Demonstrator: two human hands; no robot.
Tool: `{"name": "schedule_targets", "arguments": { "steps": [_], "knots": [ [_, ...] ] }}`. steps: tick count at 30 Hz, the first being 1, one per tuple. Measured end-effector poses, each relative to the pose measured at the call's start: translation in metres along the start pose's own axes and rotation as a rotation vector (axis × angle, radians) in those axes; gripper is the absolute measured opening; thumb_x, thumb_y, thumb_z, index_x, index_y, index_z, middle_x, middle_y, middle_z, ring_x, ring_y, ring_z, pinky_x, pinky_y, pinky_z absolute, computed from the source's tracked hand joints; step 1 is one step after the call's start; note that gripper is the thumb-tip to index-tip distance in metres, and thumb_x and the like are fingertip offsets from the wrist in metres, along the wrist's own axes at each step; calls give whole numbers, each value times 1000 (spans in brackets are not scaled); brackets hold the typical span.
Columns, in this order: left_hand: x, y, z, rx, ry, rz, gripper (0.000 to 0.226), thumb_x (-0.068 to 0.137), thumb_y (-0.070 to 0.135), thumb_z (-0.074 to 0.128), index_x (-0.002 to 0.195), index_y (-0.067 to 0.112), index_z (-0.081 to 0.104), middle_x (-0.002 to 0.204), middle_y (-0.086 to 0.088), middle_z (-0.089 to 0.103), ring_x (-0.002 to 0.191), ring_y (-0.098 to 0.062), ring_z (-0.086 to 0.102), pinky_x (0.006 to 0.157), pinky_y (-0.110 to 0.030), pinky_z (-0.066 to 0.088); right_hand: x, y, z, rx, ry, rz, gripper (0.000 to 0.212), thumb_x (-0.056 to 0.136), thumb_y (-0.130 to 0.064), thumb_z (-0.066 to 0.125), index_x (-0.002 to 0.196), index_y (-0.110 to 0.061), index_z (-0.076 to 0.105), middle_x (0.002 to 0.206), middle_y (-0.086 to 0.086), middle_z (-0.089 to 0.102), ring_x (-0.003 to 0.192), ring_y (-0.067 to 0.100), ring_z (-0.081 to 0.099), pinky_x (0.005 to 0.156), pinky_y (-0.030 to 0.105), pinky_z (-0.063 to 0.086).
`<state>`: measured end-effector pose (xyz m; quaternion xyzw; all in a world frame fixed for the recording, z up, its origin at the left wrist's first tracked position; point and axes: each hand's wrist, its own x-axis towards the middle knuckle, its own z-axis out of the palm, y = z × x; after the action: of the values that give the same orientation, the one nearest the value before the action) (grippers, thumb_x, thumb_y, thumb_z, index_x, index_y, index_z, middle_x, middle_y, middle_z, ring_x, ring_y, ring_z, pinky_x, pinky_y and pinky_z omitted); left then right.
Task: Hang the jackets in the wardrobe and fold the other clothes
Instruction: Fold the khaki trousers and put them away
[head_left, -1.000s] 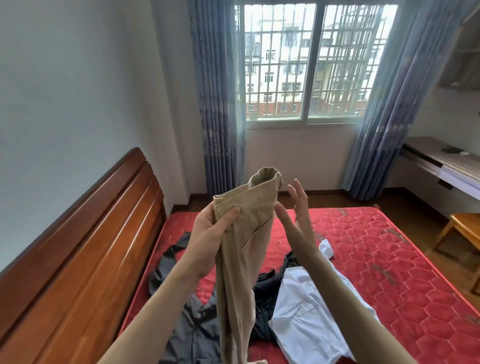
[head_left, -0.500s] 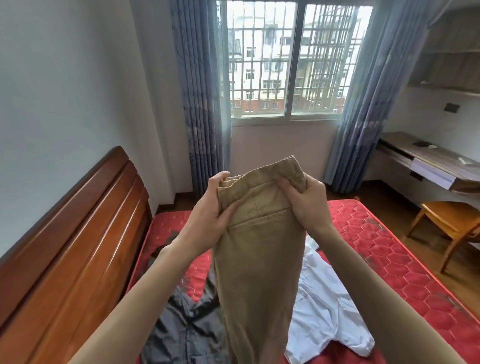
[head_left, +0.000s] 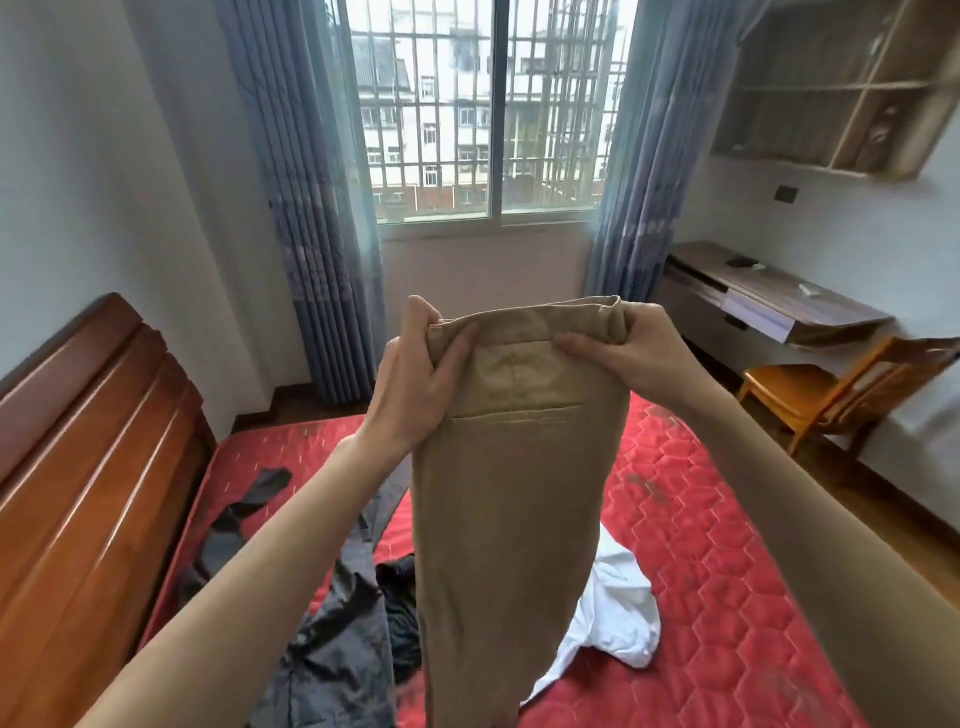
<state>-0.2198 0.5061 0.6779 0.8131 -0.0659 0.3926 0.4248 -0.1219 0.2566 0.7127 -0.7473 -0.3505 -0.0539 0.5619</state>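
**Khaki trousers held up by the waistband, ready to fold**

Bedroom with a barred window (head_left: 488, 119), blue curtains and a bare red mattress (head_left: 727, 545) that's clearly serving as the sorting surface. Over it, the person holds a pair of khaki trousers (head_left: 514, 493) up at chest height, waistband on top, legs hanging straight down out of frame. The left hand (head_left: 415, 384) pinches the left end of the waistband, thumb across the front and fingers curled behind; the right hand (head_left: 628, 353) does the same at the right end. Holding it by both corners probably lets gravity pull the legs flat and lined up, which makes a lengthwise fold easier. The back pocket faces the camera, so the legs look already stacked on each other.

Below on the mattress lie a dark grey garment (head_left: 332, 639), possibly one of the jackets, and a crumpled white shirt (head_left: 618, 613) just beside it, both waiting. No wardrobe is in view. A desk (head_left: 789, 306) and wooden chair (head_left: 810, 389) sit off to the right.
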Motion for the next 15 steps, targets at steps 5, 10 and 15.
{"name": "schedule_targets", "arguments": {
  "steps": [5, 10, 15],
  "knots": [
    [35, 27, 63, -116, 39, -105, 49, 89, 51, 77, 88, 13, 46, 72, 14, 48, 67, -5, 44, 64, -20, 43, 21, 27, -69, -66, -47, 20, 45, 85, -33, 87, 100, 8, 75, 105, 28, 74, 88, 16, 69, 88, 57, 59],
    [71, 58, 137, -124, 33, -125, 28, 92, 38, 79, 93, 14, 65, 76, 21, 66, 72, 4, 59, 70, -14, 48, 48, 58, -157, 7, -297, 116, 72, 64, -58, 95, 110, -5, 78, 112, 21, 76, 99, 24, 77, 84, 42, 65],
    [95, 75, 203, -104, 30, -155, 29, 92, 42, 78, 87, 15, 67, 75, 17, 66, 70, 2, 60, 66, -13, 49, 74, 92, -229, 28, -644, 243, 50, 70, -41, 97, 114, -23, 81, 116, 5, 79, 109, 22, 76, 86, 24, 60]
  ]
}}
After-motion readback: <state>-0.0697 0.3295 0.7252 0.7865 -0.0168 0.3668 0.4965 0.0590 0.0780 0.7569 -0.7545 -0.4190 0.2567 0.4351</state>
